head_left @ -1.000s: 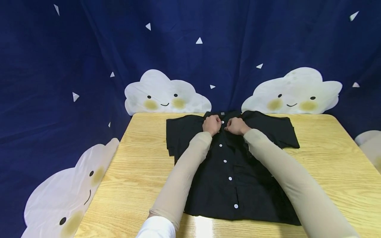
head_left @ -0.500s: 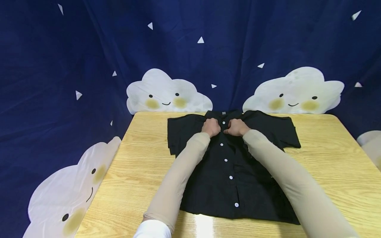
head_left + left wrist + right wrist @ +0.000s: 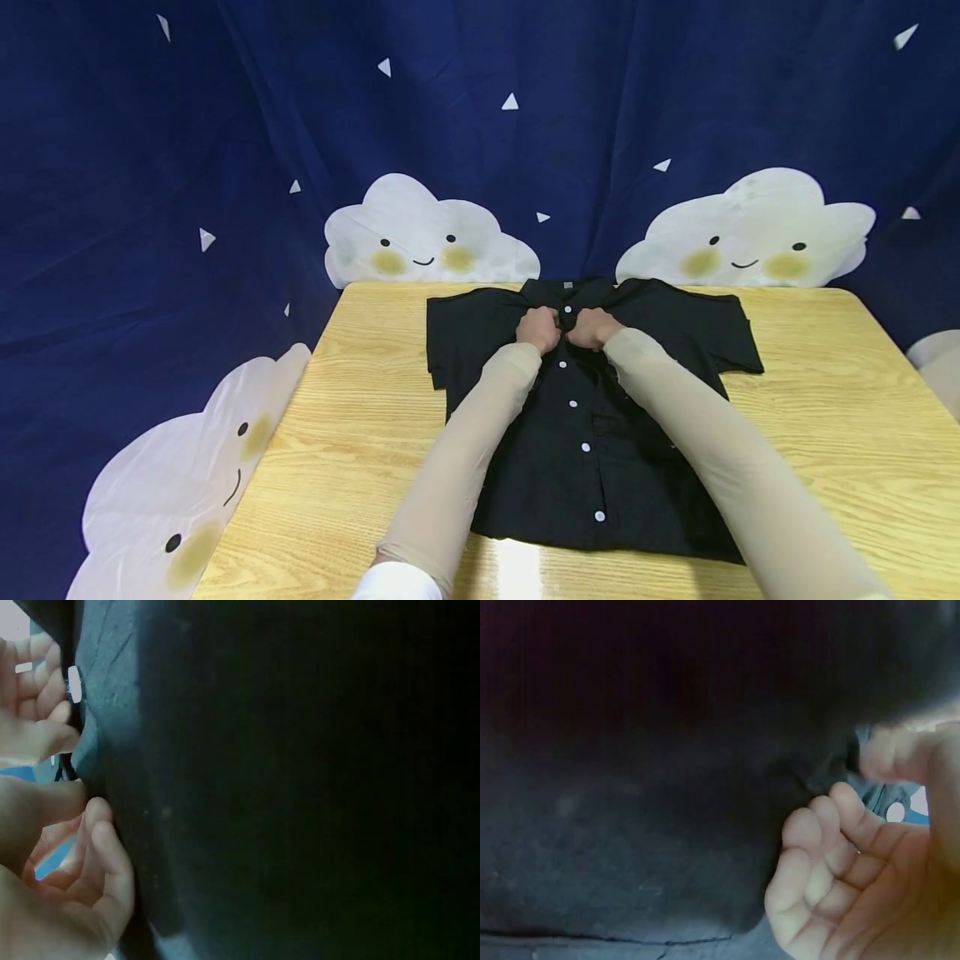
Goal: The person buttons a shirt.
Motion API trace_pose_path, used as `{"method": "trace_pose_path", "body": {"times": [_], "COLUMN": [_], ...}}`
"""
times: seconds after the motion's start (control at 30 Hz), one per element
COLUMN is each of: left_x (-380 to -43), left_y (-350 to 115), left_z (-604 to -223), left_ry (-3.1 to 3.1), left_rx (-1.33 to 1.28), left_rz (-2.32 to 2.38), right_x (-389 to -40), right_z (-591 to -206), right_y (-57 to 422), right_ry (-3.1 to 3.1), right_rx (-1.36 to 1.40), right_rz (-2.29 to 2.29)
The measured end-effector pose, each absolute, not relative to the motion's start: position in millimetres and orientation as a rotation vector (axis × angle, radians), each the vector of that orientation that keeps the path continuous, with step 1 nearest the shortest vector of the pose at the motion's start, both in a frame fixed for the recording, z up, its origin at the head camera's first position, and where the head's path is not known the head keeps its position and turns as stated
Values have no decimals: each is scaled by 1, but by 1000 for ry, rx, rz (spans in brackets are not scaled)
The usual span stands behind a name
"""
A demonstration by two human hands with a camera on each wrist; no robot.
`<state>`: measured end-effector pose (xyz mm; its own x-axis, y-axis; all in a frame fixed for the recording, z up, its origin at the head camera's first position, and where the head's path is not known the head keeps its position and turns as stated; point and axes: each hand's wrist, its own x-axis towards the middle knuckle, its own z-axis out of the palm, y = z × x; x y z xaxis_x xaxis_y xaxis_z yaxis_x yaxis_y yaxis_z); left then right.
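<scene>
A black short-sleeved button-up shirt (image 3: 532,483) lies spread front up, its collar (image 3: 543,292) at the far edge. White buttons run down its middle. My left hand (image 3: 538,330) is on the front opening just below the top button (image 3: 567,309); in the left wrist view its thumb and index finger (image 3: 101,814) pinch the cloth. Close on the other side, my right hand (image 3: 592,328) grips the opening's other edge, with dark cloth between thumb (image 3: 889,756) and fingertips in the right wrist view. A white button (image 3: 74,684) shows beside the right hand in the left wrist view.
The shirt lies on a light wooden table (image 3: 367,400). Behind it hangs a dark blue curtain (image 3: 465,83) with white smiling clouds (image 3: 427,225). Both forearms, in beige sleeves (image 3: 472,450), reach across the shirt and cover parts of its sides.
My left hand has shifted slightly down and toward the right hand, and the two now sit closer together at the opening. The whole scene has drifted slightly right in view.
</scene>
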<state>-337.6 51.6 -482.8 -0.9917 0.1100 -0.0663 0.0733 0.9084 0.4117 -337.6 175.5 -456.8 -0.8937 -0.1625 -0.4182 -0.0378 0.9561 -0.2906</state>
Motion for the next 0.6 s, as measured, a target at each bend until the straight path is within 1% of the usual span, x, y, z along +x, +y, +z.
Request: {"method": "trace_pose_path", "body": {"times": [0.43, 0.6], "left_x": [-328, -327], "left_y": [53, 52], "left_z": [-473, -473], "left_ry": [2977, 2919], "left_rx": [162, 137], "left_rz": [608, 783], "right_x": [-333, -334], "right_z": [-459, -460], "right_y": [176, 177], "right_ry": [2754, 2854], "right_rx": [-199, -183], "right_rz": [-376, -437]}}
